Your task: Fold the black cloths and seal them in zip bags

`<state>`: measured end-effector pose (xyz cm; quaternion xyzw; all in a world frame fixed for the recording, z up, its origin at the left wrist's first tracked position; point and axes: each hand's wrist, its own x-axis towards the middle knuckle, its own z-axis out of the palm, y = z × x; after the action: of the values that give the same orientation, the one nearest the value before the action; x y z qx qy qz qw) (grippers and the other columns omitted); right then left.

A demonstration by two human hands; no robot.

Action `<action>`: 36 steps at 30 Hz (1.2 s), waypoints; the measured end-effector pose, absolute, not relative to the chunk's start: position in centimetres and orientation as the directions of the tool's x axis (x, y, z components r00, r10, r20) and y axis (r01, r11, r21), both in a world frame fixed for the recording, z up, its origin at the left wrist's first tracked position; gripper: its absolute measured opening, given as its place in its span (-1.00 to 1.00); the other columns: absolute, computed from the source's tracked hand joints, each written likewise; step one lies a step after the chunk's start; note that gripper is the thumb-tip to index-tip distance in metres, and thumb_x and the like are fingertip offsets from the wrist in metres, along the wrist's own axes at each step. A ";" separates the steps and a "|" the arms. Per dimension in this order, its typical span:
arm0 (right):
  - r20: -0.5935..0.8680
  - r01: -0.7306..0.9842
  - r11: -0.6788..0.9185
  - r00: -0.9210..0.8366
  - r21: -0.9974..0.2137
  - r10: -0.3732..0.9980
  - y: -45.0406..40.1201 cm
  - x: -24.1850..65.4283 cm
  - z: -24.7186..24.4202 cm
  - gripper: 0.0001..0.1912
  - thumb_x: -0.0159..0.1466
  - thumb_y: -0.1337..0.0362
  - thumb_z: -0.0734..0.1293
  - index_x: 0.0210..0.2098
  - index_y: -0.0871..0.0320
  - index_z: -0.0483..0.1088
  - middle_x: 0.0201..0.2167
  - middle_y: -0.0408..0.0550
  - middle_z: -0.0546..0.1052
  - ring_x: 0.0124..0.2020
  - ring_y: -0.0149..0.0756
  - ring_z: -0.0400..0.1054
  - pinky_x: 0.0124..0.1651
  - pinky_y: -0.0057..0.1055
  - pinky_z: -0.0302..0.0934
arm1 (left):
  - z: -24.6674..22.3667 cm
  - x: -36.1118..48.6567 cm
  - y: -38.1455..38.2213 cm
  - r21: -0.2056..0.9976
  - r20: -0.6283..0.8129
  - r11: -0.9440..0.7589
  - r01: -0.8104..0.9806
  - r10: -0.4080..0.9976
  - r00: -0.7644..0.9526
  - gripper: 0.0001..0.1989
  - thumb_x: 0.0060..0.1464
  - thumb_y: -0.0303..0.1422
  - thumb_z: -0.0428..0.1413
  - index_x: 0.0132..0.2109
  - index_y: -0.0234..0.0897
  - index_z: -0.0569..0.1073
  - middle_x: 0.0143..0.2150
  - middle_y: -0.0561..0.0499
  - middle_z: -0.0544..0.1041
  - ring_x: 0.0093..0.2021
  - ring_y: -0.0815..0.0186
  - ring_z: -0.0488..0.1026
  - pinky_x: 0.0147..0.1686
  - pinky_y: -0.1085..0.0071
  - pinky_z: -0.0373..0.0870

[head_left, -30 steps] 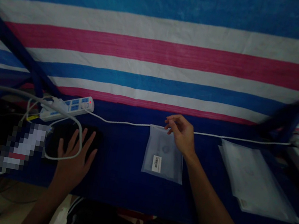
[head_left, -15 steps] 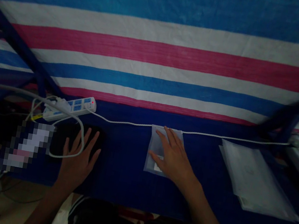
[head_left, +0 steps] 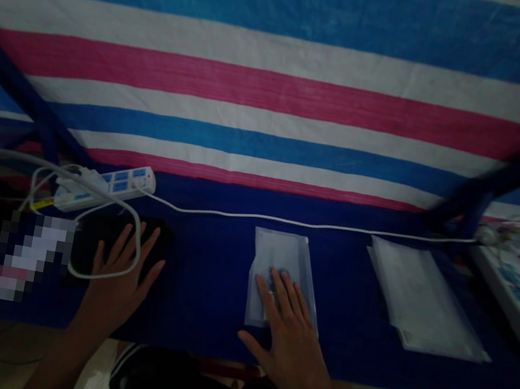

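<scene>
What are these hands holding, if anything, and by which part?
Nothing is gripped: the right hand lies open over the near end of the translucent pouch, the left hand open over the black pad.

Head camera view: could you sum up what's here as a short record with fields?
Right hand: spread over the near end of a translucent plastic sleeve
Left hand: spread over a black object, a pale cable crossing in front
Farther right: stacked plastic sleeves
Back left: white power strip
Surface: dark blue
Backdrop: striped sheet
</scene>
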<state>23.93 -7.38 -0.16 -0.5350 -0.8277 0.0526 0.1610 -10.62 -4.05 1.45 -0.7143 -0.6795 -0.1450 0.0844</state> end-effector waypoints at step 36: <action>0.143 0.897 0.366 -0.339 -0.249 0.930 4.1 27.7 1.2 -0.41 0.40 0.28 0.25 0.40 0.23 0.25 0.35 0.22 0.39 0.39 0.06 0.24 0.41 0.08 0.12 | -0.1 6.2 -2.9 0.349 0.150 -0.486 0.801 0.873 0.465 -0.33 0.38 -0.16 0.02 0.51 -0.22 0.09 0.58 -0.06 0.07 0.57 -0.06 -0.07 0.51 -0.17 -0.07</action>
<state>27.74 4.12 1.22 -0.5596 -0.8159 0.0630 0.1310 6.21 -2.92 -0.11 -0.8479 -0.4934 -0.1557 -0.1155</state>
